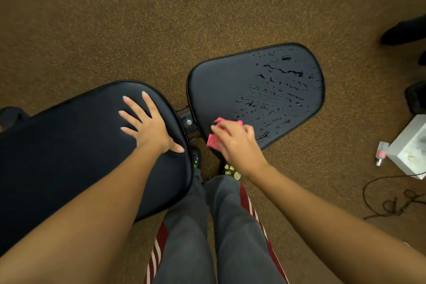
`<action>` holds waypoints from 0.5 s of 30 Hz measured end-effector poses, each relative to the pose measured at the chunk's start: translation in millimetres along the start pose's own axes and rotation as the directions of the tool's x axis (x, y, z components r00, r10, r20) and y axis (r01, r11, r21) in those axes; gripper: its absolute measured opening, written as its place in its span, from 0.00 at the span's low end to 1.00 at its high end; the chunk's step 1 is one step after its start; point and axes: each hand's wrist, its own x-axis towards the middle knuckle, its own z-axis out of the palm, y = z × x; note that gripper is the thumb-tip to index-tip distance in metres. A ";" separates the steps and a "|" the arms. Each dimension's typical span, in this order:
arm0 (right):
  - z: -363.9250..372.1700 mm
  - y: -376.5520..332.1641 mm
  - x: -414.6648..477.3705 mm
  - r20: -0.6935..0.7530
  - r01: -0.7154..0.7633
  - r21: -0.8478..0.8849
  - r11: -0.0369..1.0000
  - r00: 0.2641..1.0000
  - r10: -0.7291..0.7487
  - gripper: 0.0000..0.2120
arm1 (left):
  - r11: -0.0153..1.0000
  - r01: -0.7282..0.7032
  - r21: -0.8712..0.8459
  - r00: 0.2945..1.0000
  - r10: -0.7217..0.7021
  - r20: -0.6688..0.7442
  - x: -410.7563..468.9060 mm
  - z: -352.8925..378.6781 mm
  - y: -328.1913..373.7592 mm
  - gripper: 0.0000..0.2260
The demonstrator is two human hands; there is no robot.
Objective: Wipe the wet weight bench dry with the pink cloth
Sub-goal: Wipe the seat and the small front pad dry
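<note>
Droplets (276, 90) across black seat pad (219, 80), brown speckled carpet (161, 18) beneath

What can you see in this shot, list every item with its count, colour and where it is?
left bench pad: one, black, left of centre
right bench pad: one, black, right of centre
water drops: many, clear, on the right bench pad's far part
pink cloth: one, pink, right bench pad's near edge
carpet: one, brown, under everything
box: one, white, floor at right edge
small bottle: one, clear and pink, beside the box
cable: one, black, floor lower right
legs: two, grey trousers, bottom centre
left hand: one, flat on the left bench pad
right hand: one, holding the pink cloth
</note>
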 end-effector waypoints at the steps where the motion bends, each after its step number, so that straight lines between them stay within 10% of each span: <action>1: -2.1 2.6 9.4 -0.021 -0.059 0.006 0.998 0.998 0.059 0.16 | 1.000 -0.002 -0.003 1.000 0.002 0.004 -0.2 0.4 -0.2 0.70; 15: 3.3 10.7 -26.6 -0.089 -0.131 -0.012 0.991 0.988 0.130 0.18 | 1.000 -0.015 0.009 1.000 0.015 0.002 -2.9 -1.5 -1.7 0.69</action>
